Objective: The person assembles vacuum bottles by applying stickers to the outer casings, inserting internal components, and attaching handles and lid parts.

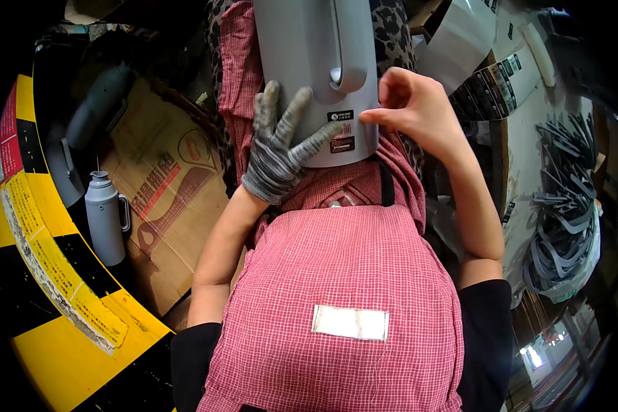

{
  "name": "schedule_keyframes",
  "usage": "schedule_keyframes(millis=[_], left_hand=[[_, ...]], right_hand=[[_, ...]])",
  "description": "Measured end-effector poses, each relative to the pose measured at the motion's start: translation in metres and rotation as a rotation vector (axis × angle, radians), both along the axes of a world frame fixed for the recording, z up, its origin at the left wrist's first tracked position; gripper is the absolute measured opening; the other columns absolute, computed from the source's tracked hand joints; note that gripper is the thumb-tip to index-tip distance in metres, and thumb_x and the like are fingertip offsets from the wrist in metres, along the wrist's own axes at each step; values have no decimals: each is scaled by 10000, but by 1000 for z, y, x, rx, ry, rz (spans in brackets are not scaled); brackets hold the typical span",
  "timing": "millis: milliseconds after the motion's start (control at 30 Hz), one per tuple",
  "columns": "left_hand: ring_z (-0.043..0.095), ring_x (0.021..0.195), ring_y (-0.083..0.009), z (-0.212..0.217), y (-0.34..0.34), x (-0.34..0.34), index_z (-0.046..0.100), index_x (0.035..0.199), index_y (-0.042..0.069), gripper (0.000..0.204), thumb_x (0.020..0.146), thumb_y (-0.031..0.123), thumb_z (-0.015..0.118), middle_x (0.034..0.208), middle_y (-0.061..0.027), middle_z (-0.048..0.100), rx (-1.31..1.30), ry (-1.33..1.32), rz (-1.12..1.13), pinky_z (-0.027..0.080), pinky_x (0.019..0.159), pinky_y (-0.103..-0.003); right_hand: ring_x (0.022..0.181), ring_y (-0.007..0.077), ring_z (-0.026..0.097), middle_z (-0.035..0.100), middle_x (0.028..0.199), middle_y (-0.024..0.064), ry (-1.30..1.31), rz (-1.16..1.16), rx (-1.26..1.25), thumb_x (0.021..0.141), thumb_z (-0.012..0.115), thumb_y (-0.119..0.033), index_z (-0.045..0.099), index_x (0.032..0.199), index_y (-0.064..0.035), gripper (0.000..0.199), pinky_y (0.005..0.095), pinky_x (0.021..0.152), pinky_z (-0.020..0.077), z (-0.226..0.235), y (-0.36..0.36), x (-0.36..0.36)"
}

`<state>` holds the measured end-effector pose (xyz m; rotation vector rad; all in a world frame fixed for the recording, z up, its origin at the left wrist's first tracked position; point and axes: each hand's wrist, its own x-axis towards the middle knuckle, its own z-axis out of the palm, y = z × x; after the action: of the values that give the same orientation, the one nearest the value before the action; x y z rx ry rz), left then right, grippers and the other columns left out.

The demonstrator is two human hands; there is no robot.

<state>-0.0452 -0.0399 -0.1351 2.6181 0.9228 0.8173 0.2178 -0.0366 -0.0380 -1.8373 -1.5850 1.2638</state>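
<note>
A grey thermos flask (299,62) with a curved side handle lies across my lap, its flat end toward me. Small black-and-white labels (342,130) sit on its wall near that end. My left hand (279,147), in a grey-striped glove, rests on the flask with fingers spread, the thumb reaching the labels. Bare, my right hand (419,113) is at the flask's right side, its thumb tip by the labels. The fingers of this hand are curled in toward the thumb; whether anything is between them cannot be made out.
Another grey flask (106,216) stands at left beside a flattened cardboard box (168,199) and a yellow-and-black striped edge (69,275). On the right are a sheet of labels (491,89) and a plastic bag (570,275) of grey handle-like strips.
</note>
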Motion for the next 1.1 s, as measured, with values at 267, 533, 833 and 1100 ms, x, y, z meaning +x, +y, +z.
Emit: schedule_keyframes(millis=[267, 533, 833, 1100], left_hand=[[672, 1115, -164, 41, 4, 20, 726, 1069, 176, 239, 913, 187, 545, 1104, 21, 719, -66, -113, -741, 456, 1102, -475], [540, 1286, -276, 15, 310, 4, 560, 1405, 66, 416, 1012, 196, 594, 1356, -133, 620, -499, -393, 130, 413, 1092, -359], [610, 1059, -238, 158, 251, 27, 692, 1037, 8, 172, 961, 147, 624, 916, -61, 681, -229, 231, -90, 266, 1185, -471], [627, 1011, -180, 149, 231, 18, 692, 1126, -32, 360, 941, 275, 681, 1060, -67, 696, -668, -301, -172, 489, 926, -344]], right_hand=[[834, 48, 626, 706, 917, -1, 131, -234, 434, 946, 702, -133, 700, 1071, -7, 177, 220, 754, 503, 16, 2, 88], [1135, 234, 628, 714, 1199, 47, -664, -9, 1164, 934, 707, -283, 741, 1183, -183, 271, 361, 976, 470, -18, 170, 262], [1090, 265, 585, 697, 1103, 14, -547, -137, 812, 813, 789, -284, 790, 1043, -177, 253, 368, 967, 461, -60, 182, 290], [894, 186, 664, 687, 1002, 22, -409, -211, 620, 806, 792, -251, 791, 1002, -146, 223, 313, 818, 518, -47, 196, 280]])
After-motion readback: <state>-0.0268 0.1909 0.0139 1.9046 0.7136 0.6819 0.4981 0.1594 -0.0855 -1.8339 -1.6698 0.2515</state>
